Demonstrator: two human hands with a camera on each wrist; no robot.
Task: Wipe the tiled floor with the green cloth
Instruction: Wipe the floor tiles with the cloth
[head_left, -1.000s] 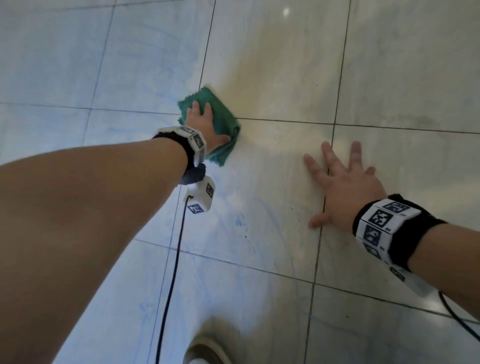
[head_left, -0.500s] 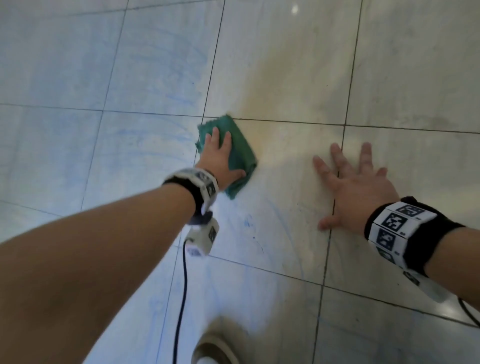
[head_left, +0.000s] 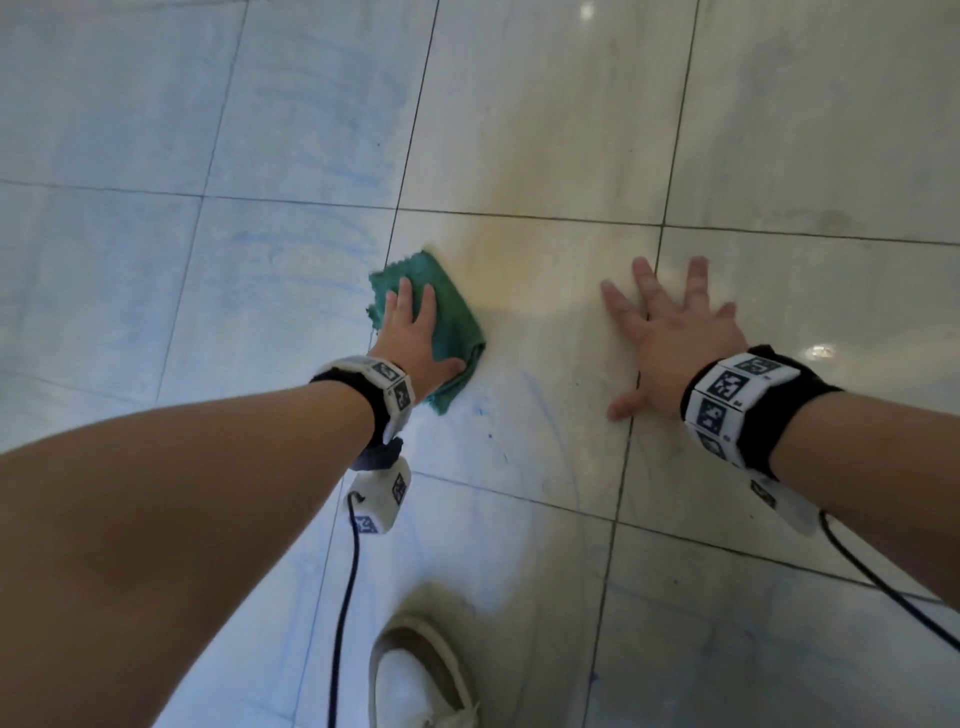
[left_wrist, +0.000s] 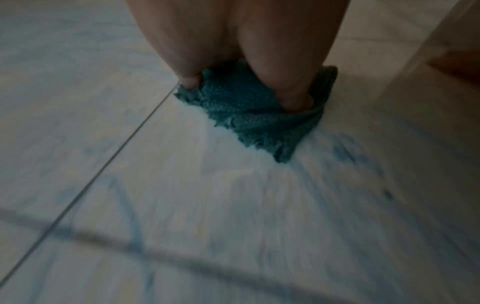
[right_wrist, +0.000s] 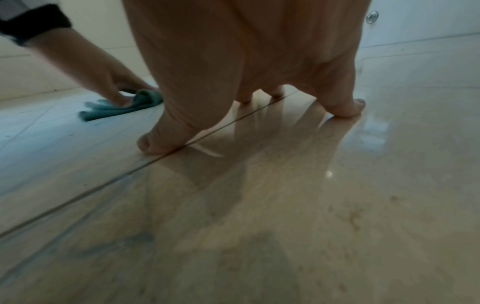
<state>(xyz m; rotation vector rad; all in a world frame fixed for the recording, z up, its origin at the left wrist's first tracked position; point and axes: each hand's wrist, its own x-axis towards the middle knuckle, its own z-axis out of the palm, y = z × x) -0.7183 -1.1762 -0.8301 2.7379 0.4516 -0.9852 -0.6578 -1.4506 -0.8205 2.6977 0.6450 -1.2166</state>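
The folded green cloth (head_left: 451, 322) lies on the pale tiled floor (head_left: 519, 130) just right of a grout line. My left hand (head_left: 410, 332) presses flat on it with straight fingers, the thumb at its near edge. In the left wrist view the cloth (left_wrist: 249, 111) bunches under the palm and thumb. My right hand (head_left: 670, 332) is spread flat on the bare tile to the right, fingers apart, over a grout line. The right wrist view shows that hand's fingertips (right_wrist: 155, 144) propped on the floor and the cloth (right_wrist: 122, 107) under the left hand (right_wrist: 103, 82) beyond.
Blue streaks and small dark specks (head_left: 488, 415) mark the tile near the cloth. A white shoe (head_left: 415, 675) stands at the bottom centre. Black cables (head_left: 343, 613) hang from both wrist cameras. A pale wall (right_wrist: 415, 18) rises at the floor's far edge.
My left hand has dragged the cloth toward me across the grout crossing, from the far tile onto the nearer one. The right hand has stayed planted on the floor.
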